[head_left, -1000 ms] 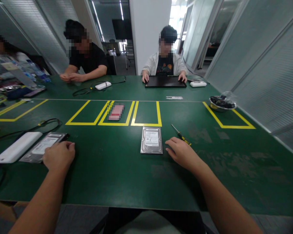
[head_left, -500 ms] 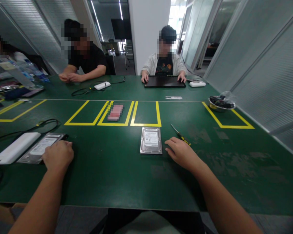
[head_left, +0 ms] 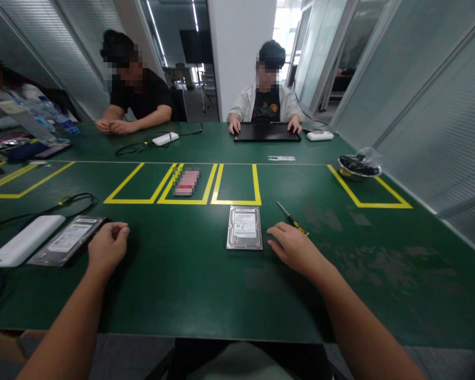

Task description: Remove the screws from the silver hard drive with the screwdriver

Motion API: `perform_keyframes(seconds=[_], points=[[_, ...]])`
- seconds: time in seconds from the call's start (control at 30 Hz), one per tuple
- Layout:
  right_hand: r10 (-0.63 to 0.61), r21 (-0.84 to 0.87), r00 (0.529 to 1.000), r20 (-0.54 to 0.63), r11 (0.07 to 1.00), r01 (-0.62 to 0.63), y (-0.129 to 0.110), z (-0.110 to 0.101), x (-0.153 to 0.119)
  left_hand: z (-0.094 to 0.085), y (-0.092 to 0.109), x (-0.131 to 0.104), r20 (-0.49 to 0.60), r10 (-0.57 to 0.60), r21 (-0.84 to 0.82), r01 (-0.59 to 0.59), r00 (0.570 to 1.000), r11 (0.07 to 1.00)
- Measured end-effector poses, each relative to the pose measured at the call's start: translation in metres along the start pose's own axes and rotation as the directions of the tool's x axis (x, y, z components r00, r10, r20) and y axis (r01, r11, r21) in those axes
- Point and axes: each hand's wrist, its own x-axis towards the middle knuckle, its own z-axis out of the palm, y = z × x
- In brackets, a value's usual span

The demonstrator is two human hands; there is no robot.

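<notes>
My left hand (head_left: 108,245) is just right of a hard drive (head_left: 69,240) that lies slanted on the table; its fingers are curled in and nothing shows in them. A second hard drive (head_left: 245,228) lies label up in front of me, nearly square to the table edge. To its right rests my right hand (head_left: 295,245), palm down, fingers loosely stretched and apart from the drive. A screwdriver (head_left: 292,217) with a black and yellow handle lies just beyond that hand, its tip pointing away and to the left.
A white power bank-like box (head_left: 26,240) and black cable lie at the left. Yellow tape frames (head_left: 237,202) mark the green table (head_left: 174,285); one holds a pixelated pink item (head_left: 187,182). A metal bowl (head_left: 359,168) stands back right. Two people sit opposite, one holding a black panel (head_left: 267,133).
My left hand has come off the slanted hard drive and moved a little to the right, fingers curling. The drive stays in place. My right hand has not visibly moved.
</notes>
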Motion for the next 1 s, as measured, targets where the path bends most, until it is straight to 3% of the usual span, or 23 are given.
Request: perform_keyframes(seconds=[0.1,0.2,0.33,0.43,0.53,0.8,0.93,1.0], points=[[0.0,0.006,1.0,-0.002,1.0,0.0,0.0,0.0,0.001,0.005,0.022,-0.01,0.031,-0.017,-0.166,0.022,0.999,0.986],[0.0,0.008,1.0,0.0,1.0,0.0,0.001,0.001,0.001,0.014,0.051,-0.025,0.082,0.013,-0.434,0.024,0.997,0.901],[0.009,0.015,1.0,0.008,1.0,-0.009,0.001,0.0,0.001,0.024,0.095,-0.05,0.167,0.19,-0.681,-0.026,0.968,0.731],[0.015,0.015,1.0,0.012,1.0,-0.016,0.001,-0.002,0.002,0.027,0.127,-0.07,0.193,0.353,-0.743,-0.099,0.916,0.661],[0.019,0.008,1.0,0.016,1.0,-0.019,0.0,-0.002,0.002,0.03,0.153,-0.086,0.256,0.466,-0.784,-0.1,0.847,0.612],[0.023,0.012,0.999,0.023,1.0,-0.023,0.0,-0.001,0.002,0.04,0.205,-0.119,0.319,0.67,-0.861,-0.09,0.67,0.501],[0.001,0.087,1.0,-0.019,0.996,0.001,0.003,0.001,0.001,0.047,0.221,-0.131,0.205,0.739,-0.821,-0.298,0.642,0.487],[-0.023,0.141,0.998,-0.059,0.99,0.031,0.006,0.004,0.0,0.049,0.223,-0.136,0.145,0.783,-0.76,-0.438,0.605,0.48]])
